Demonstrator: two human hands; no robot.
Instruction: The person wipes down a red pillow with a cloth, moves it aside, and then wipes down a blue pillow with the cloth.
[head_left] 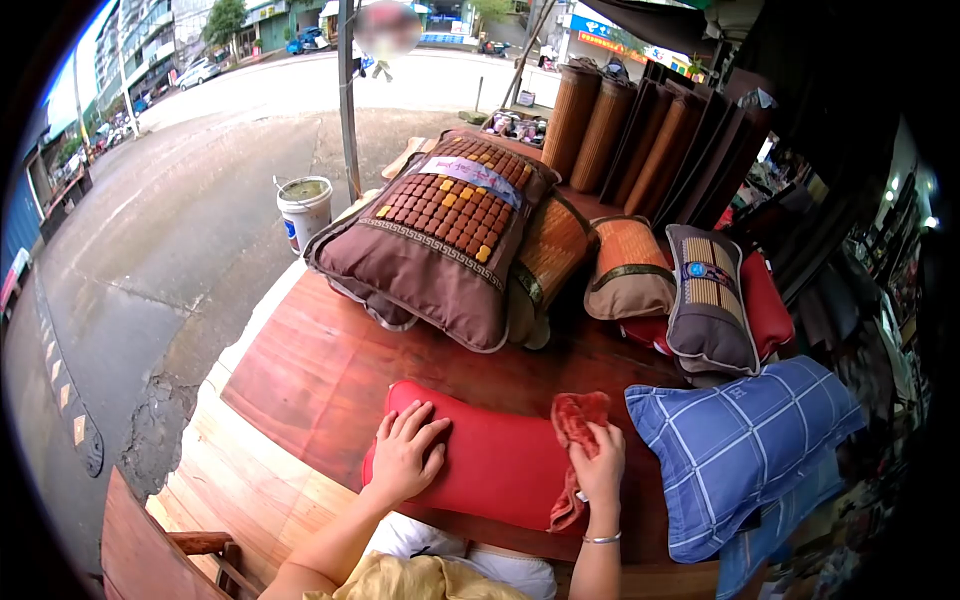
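A red pillow (490, 455) with a smooth surface lies flat on the wooden table (300, 350) in front of me. My left hand (405, 455) rests on the pillow's left end, fingers spread and holding nothing. At the opposite end, my right hand (598, 465) grips a red cloth (578, 415), pressed against the pillow's right edge. The cloth hangs down along that edge, and part of it is hidden under my fingers. A metal bracelet circles my right wrist.
To the right lies a blue checked pillow (745, 450). Brown pillows with a beaded top (430, 230) are piled at the back left. Smaller pillows (705, 295) sit behind on the right. Rolled mats (610, 130) stand at the far edge. A white bucket (305, 212) is on the ground.
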